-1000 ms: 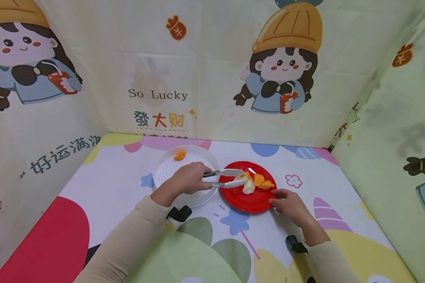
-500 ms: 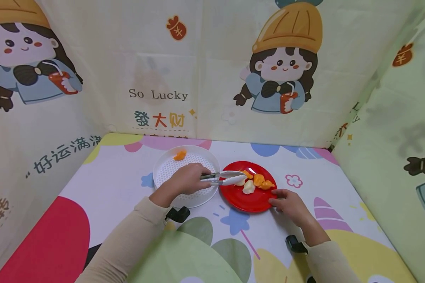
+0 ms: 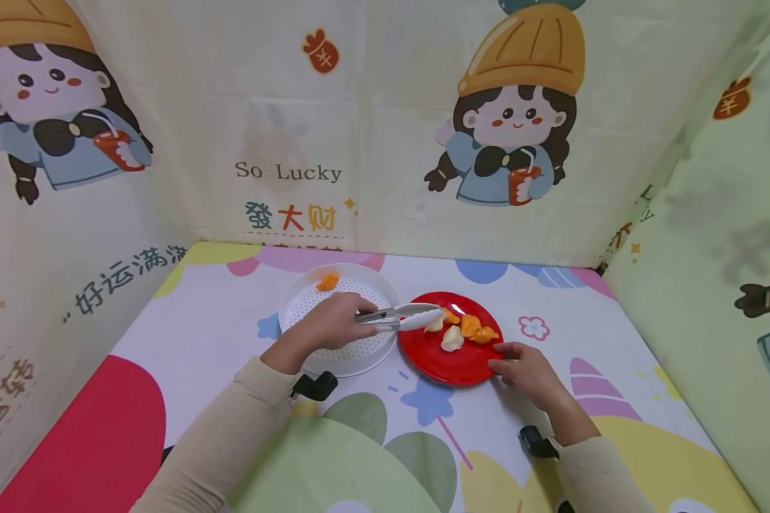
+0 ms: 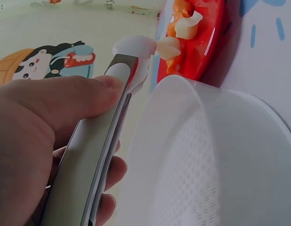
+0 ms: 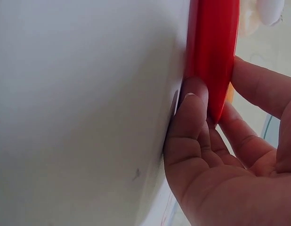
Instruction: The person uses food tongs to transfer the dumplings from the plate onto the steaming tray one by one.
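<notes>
My left hand (image 3: 336, 320) grips a pair of metal tongs (image 4: 89, 155) with white tips, reaching across the white perforated round tray (image 3: 286, 324). The tong tips are close together over the left side of a red plate (image 3: 433, 367), right at a pale dumpling-shaped piece (image 4: 169, 48). Another pale dumpling-shaped piece (image 3: 452, 339) and several orange ones (image 3: 470, 325) lie on the plate. My right hand (image 3: 529, 370) pinches the plate's right rim, thumb above and fingers (image 5: 190, 113) beneath. One orange dumpling-shaped piece (image 3: 328, 282) lies at the tray's far side.
The tray and plate stand side by side on a colourfully printed tablecloth (image 3: 398, 442). Behind and on both sides rises a cream printed curtain (image 3: 391, 128). A raised wall (image 4: 258, 136) runs round the tray.
My left hand has drawn slightly left, and the tong tips have come together at the pale piece. My right hand stays on the plate rim.
</notes>
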Motion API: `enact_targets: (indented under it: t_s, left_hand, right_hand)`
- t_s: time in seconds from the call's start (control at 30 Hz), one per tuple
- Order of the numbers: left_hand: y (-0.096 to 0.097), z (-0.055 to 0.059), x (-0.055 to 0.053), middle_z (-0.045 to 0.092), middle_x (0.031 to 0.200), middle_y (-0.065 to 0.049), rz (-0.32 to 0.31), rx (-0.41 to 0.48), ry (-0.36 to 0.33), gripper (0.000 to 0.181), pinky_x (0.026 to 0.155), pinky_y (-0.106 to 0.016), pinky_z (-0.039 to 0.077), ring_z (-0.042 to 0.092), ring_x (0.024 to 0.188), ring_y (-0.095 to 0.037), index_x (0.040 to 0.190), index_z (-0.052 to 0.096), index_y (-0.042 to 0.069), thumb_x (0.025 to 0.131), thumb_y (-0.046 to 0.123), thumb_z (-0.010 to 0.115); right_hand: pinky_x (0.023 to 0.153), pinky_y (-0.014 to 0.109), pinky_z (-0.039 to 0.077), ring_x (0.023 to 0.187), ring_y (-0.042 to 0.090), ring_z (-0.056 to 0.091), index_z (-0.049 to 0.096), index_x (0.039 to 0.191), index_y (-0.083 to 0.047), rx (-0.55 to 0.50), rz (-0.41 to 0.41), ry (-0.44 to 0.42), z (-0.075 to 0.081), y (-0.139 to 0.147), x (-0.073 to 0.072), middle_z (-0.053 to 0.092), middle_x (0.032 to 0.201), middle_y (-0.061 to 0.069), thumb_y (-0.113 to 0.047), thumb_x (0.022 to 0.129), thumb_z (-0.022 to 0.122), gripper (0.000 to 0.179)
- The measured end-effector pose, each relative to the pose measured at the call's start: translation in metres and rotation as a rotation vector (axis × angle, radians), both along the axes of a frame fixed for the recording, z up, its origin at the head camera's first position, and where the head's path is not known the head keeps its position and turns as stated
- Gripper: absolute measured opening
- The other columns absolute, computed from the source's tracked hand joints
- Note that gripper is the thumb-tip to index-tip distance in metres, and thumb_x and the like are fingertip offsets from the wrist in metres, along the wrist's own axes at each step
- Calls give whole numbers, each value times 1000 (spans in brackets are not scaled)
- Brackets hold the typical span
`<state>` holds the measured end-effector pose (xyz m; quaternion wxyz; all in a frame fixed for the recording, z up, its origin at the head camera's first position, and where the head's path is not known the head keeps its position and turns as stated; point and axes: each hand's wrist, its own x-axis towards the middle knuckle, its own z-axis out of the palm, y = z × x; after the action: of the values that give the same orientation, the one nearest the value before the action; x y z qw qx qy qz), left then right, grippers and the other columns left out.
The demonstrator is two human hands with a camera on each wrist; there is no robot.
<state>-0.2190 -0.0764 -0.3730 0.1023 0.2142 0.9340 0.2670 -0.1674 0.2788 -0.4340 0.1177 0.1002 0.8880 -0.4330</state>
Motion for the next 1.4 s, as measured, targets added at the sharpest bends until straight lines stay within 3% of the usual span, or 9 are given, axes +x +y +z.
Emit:
enact_targets:
  t_s: [0.13,0.33,0.57,0.87,1.17,1.4]
  left_hand:
    - [-7,3,-1,66,100,3,-2,36,6,35,67,-28,51,55,89,-19,122,72,13,90,27,75]
    - [-23,15,-4,67,98,2,-10,35,86,38,67,-31,48,54,87,-19,124,71,11,90,27,76]
    - [-45,22,-5,64,104,-5,38,53,137,40,69,-33,49,55,88,-22,125,70,6,89,24,76]
    - [-74,19,-8,68,109,-9,124,67,145,44,79,-40,51,59,92,-25,128,67,3,90,22,74]
    - [-98,13,-8,66,120,-16,203,24,136,51,84,-45,51,59,99,-29,133,62,-1,91,27,72]
    - [-107,6,-10,60,132,-20,272,20,54,56,85,-44,52,54,109,-33,139,57,0,93,29,70]
  right_hand:
    - [73,32,57,88,25,59,50,138,5,-1,2,3,0,0,-1,57,124,23,-22,92,72,58]
    - [73,32,57,89,25,59,50,138,5,-2,0,-1,0,0,-1,58,123,23,-21,92,71,56]
    - [74,32,57,88,25,59,51,138,4,1,-8,-1,2,-2,0,58,124,22,-20,92,71,56]
    - [72,32,57,87,25,58,50,138,5,-2,-8,0,4,-2,0,58,123,23,-20,93,71,55]
    - [73,32,57,88,26,59,50,138,5,-6,-5,-1,2,-1,1,57,124,24,-20,93,71,55]
    - [73,32,57,89,26,58,50,138,5,-9,-10,-4,1,-1,1,57,124,24,-20,93,70,55]
